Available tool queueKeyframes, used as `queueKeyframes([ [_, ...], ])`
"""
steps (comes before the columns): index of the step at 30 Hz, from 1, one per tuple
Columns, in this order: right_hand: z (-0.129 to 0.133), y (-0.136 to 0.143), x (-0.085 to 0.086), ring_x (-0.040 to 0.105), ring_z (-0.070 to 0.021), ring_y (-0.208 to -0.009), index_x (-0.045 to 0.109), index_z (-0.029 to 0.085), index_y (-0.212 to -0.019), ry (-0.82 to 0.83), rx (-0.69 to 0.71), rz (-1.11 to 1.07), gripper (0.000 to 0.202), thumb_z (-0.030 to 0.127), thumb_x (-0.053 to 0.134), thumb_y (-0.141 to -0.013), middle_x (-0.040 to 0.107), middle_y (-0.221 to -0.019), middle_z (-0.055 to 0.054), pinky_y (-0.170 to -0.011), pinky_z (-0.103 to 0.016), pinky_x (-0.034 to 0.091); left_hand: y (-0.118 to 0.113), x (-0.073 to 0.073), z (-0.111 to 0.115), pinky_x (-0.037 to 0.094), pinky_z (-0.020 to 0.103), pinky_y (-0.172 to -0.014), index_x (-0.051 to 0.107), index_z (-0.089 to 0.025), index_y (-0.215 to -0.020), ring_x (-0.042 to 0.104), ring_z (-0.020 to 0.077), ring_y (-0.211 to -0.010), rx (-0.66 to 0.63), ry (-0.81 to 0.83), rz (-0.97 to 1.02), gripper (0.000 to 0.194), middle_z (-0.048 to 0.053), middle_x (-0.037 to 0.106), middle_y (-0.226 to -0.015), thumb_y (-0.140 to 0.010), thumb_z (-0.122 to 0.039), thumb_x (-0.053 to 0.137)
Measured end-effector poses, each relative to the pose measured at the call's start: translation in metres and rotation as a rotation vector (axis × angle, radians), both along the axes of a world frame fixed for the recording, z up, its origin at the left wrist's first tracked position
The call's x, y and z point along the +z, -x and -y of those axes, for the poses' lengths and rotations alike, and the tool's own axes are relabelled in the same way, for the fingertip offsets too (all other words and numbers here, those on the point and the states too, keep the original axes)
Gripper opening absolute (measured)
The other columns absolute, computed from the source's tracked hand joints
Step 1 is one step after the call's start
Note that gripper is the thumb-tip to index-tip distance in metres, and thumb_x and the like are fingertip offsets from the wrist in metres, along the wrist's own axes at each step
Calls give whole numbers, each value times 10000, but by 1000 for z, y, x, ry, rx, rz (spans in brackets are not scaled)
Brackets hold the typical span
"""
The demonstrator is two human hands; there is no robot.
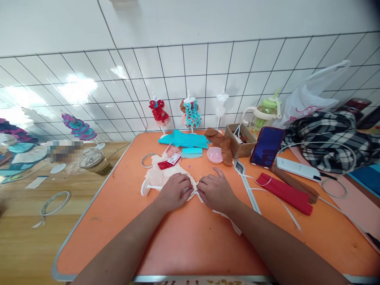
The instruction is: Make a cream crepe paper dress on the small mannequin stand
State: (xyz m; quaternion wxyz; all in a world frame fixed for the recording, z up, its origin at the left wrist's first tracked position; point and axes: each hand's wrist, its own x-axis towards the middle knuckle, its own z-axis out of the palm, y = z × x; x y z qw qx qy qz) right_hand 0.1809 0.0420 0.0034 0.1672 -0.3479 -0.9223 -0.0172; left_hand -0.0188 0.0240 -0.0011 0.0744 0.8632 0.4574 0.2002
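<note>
A small white dress form (154, 187) lies on its side on the orange table, its round base to the left. Pale cream crepe-like material (158, 174) is spread around and behind it. My left hand (176, 192) is closed in a pinch on the cream material near the form's right end. Facing it, my right hand (216, 192) pinches the same material, with one digit raised. The fingertips almost meet, and they hide the exact spot they grip. A cream strip (230, 221) sticks out below my right wrist.
Behind my hands lie turquoise sheets (184, 139), a pink dish (214, 155) and brown material (221, 144). Small dress forms (222, 105) stand by the tiled wall. To the right are scissors (240, 168), a phone (268, 147), a cardboard box (242, 146) and a red strip (283, 193).
</note>
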Motion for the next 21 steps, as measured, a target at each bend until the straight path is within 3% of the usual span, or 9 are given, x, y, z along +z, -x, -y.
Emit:
queueKeyframes([
  [4, -1, 0, -5, 560, -183, -824, 615, 208, -848, -41, -7, -42, 131, 254, 496, -879, 674, -867, -36, -1045, -488, 174, -1, -1, 0, 408, 350, -826, 577, -190, -815, 522, 201, -895, 13, 2, 4, 105, 60, 605, -922, -856, -221, 485],
  [7, -3, -3, -10, 521, -208, -1053, 616, 230, -896, -134, 52, -132, 105, 226, 514, -874, 621, -1172, -45, -1051, -480, 196, -2, 0, 1, 410, 346, -817, 574, -190, -842, 523, 203, -901, 25, 6, 30, 98, 61, 605, -934, -857, -220, 482],
  [10, -9, -6, -16, 422, -211, -1217, 622, 236, -805, -234, 144, -165, 159, 162, 500, -877, 504, -1354, 8, -1073, -495, 172, -3, 3, 0, 415, 335, -798, 567, -188, -836, 526, 198, -888, 43, 14, 54, 113, 56, 607, -904, -864, -209, 460],
  [17, -17, -2, -19, 413, -234, -1240, 659, 257, -820, -163, 129, -153, 152, 155, 551, -853, 533, -1327, 32, -1068, -538, 165, -7, 1, -11, 432, 309, -784, 572, -193, -803, 545, 180, -842, 76, 106, 161, 109, 38, 606, -838, -852, -221, 478],
  [21, -15, -6, -10, 430, -232, -1222, 674, 292, -964, -71, 94, -279, 191, 198, 537, -871, 538, -1314, -6, -1011, -471, 293, 5, 13, -8, 418, 317, -855, 578, -206, -1002, 543, 191, -975, 185, 94, 223, 222, 66, 604, -1011, -909, -273, 388],
])
